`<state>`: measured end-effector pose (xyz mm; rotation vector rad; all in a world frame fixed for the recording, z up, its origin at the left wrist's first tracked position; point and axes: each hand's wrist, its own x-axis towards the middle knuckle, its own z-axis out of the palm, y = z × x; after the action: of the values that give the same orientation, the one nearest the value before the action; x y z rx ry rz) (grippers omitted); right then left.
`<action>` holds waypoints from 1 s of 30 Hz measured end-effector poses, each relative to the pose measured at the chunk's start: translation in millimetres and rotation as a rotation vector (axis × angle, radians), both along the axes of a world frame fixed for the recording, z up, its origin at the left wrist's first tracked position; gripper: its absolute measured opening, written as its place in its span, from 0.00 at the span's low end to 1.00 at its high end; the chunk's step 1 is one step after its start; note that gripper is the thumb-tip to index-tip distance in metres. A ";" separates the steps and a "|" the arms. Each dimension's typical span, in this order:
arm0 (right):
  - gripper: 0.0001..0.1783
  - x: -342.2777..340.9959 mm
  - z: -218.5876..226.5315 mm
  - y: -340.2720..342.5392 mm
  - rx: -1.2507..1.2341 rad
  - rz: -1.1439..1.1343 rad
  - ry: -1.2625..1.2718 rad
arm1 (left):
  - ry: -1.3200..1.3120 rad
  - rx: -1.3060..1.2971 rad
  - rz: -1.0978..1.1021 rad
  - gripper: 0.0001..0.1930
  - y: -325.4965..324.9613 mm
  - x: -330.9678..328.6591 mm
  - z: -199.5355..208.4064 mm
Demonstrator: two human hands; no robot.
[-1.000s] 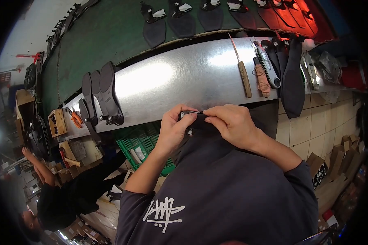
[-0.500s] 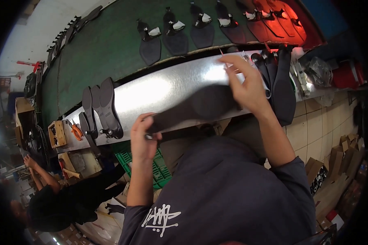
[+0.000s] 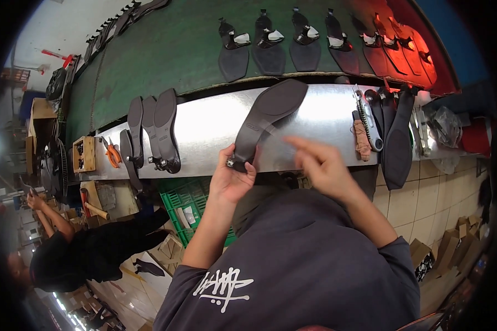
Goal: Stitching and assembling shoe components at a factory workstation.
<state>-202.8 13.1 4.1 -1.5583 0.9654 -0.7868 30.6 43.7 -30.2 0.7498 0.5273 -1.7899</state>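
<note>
My left hand (image 3: 234, 176) grips a black sandal sole (image 3: 258, 122) by its narrow heel end. A small shiny fitting shows by the thumb and fingers. The sole lies tilted over the metal bench, its broad toe end pointing away to the right. A clear, see-through strip (image 3: 270, 129) sticks out from the sole's right side near the middle. My right hand (image 3: 323, 168) hovers just right of the sole, slightly blurred, index finger stretched out and the other fingers partly bent. Nothing shows in it. A cloth-wrapped tool (image 3: 361, 138) and a grey-handled cutter (image 3: 370, 124) lie farther right.
Several black soles (image 3: 164, 127) lie left on the bench, beside orange-handled pliers (image 3: 113, 154) and a wooden box (image 3: 84, 154). More soles (image 3: 398, 138) overhang the right side. Behind, a green belt (image 3: 176, 49) carries sandals, some under red light. A green crate (image 3: 196, 193) stands below. A co-worker (image 3: 83, 248) is at left.
The sole has swung from lying crosswise to pointing away, and its see-through strip now shows. My right hand has come down and nearer me from above the bench's far edge. The view has shifted.
</note>
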 end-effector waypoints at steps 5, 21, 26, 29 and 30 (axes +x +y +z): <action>0.38 15.4 -2.1 23.4 0.438 0.199 -0.116 | -0.059 0.145 -0.031 0.13 -6.4 -35.8 5.1; 0.22 3.3 -13.2 20.3 0.583 0.105 -0.309 | -0.482 -0.157 -0.088 0.16 8.7 -45.7 2.4; 0.37 12.1 -7.0 34.4 0.771 0.207 -0.315 | -0.865 -0.311 0.045 0.27 -2.7 -52.0 16.0; 0.36 18.3 -7.8 38.5 0.818 0.153 -0.384 | -1.095 -0.324 0.081 0.37 -2.3 -56.4 18.3; 0.32 18.8 -7.7 37.6 0.857 0.146 -0.437 | -1.111 -0.352 0.091 0.38 -1.1 -54.1 9.5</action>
<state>-184.0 50.7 -3.7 -0.6630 0.7055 -0.4729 -23.5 42.6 -20.7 1.2698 -0.4722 -1.0811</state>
